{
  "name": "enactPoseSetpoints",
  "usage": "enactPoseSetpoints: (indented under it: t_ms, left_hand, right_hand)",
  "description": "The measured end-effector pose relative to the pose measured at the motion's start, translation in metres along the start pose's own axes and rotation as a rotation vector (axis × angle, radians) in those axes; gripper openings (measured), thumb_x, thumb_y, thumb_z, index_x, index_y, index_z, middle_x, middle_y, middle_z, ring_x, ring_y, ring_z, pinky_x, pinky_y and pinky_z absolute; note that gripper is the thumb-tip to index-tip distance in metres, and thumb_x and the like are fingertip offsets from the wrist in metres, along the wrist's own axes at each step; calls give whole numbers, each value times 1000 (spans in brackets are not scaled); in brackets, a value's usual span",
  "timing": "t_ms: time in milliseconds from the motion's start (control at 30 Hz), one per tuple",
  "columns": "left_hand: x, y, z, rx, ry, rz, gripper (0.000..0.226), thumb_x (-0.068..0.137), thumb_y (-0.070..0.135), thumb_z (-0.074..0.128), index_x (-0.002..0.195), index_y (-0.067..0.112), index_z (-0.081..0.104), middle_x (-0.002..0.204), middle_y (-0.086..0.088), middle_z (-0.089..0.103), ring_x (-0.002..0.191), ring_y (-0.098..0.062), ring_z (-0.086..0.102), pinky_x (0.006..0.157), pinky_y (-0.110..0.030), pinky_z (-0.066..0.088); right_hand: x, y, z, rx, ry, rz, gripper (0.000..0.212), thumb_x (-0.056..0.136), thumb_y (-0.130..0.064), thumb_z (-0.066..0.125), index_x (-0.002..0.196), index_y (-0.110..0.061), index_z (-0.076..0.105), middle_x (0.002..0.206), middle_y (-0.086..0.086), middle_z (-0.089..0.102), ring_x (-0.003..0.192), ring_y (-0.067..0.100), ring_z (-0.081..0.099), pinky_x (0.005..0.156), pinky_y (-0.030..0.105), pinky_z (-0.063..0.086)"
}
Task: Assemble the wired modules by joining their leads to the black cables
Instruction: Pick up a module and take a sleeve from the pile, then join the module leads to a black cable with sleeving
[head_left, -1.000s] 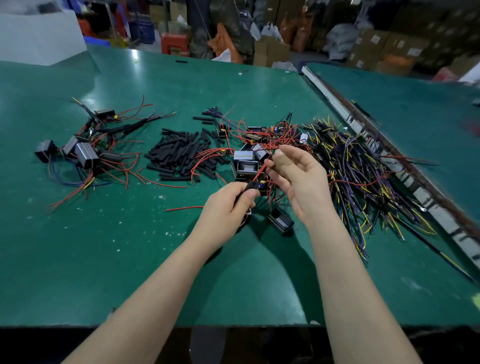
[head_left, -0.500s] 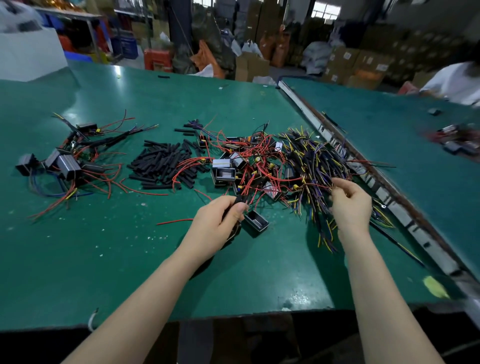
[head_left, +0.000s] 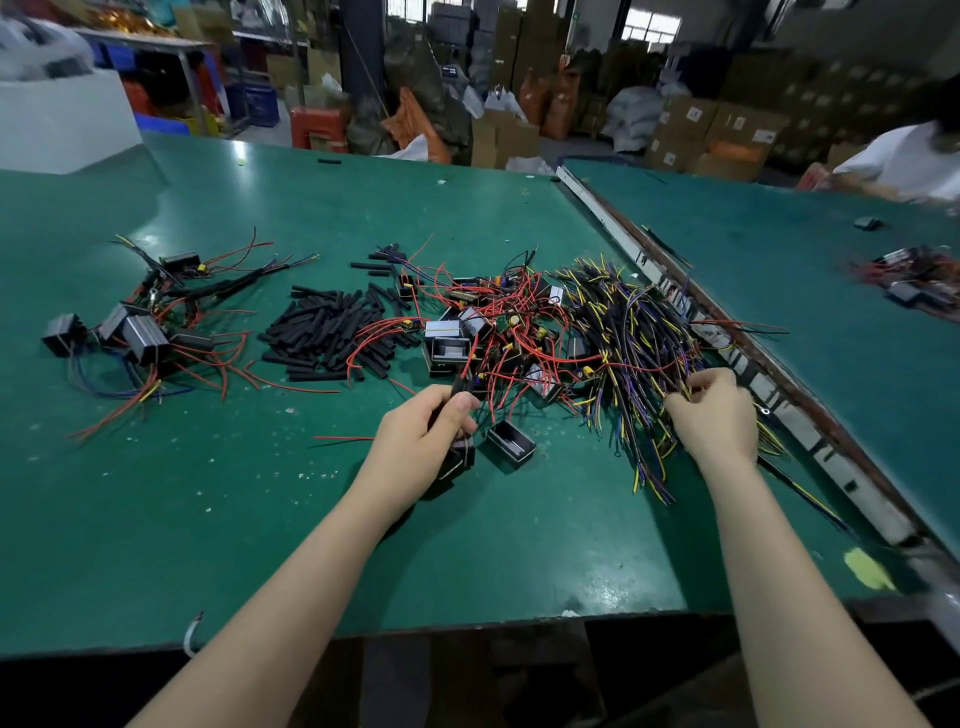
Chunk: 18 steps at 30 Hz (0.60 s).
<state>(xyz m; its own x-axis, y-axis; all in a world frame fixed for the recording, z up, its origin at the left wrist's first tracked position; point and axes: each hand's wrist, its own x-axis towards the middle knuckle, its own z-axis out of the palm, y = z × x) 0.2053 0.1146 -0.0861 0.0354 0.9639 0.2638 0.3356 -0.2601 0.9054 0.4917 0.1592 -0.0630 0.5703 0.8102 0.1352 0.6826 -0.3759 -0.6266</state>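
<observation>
A second ago my right hand (head_left: 711, 418) was up against the left one, working the red lead together; since then it has swung out to the side and now sits in the near edge of the cable pile (head_left: 631, 332), fingers curled in and pinching at a few black strands. I read that as one stage on this module being over and me fetching the next black cable to join to it.

My left hand (head_left: 415, 441) has barely moved. It grips the small black module (head_left: 460, 457) low in the palm, with thumb and forefinger pinching the short black sleeve (head_left: 460, 387) on its red lead just above.

The cable I want lies right under my right fingertips, though which strand I have caught I cannot tell in that tangle. An open black housing (head_left: 510, 445) rests on the green surface (head_left: 208, 519) just beside my left hand, between the two hands. The loose modules (head_left: 498, 338) with red wires lie just beyond my left hand; the sleeve pile (head_left: 327, 332) is further out to its left.
</observation>
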Motion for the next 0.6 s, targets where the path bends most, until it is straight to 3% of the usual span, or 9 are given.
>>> enactPoseSetpoints:
  t_ms: [67,167,300,400,500,600]
  left_hand:
    - [0,0,0,-10,0,-7,20,99,29,46,92,24,64,80,10,66,71,10,55,65,-4,39]
    - [0,0,-1,-28,0,-21,20,99,30,46,92,25,64,81,10,67,72,9,55,67,-5,40]
    - [1,-2,-1,-58,2,-34,20,99,30,46,91,27,64,80,11,67,71,7,56,66,-6,41]
    - [2,-3,-1,-102,5,-43,19,99,30,47,90,28,64,77,12,67,68,6,57,68,-9,44]
    - [2,-5,-2,-123,4,-45,20,98,31,47,91,27,65,76,17,68,69,4,59,70,-12,46]
    - [2,-5,-3,-129,7,-41,20,99,30,47,91,28,65,76,19,68,70,2,59,71,-14,47]
  right_hand:
    - [-5,0,2,-105,2,-3,34,87,-23,61,120,-19,52,128,15,46,104,36,51,76,38,41]
    - [-5,-1,3,-250,15,26,30,93,-32,59,119,-17,58,129,19,48,121,39,41,92,45,40]
    - [0,1,-2,-211,40,23,25,96,-37,55,108,-16,62,111,15,64,106,35,55,91,43,44]
    - [-1,3,-1,-174,-7,2,24,97,-39,53,103,-16,58,93,9,64,89,28,52,92,43,37]
    - [-4,7,-2,-163,-107,21,28,97,-46,50,101,-20,58,79,4,59,87,27,48,94,45,32]
    - [-10,13,-8,-11,-124,-3,36,94,-54,51,99,-19,62,79,3,61,87,30,55,83,42,41]
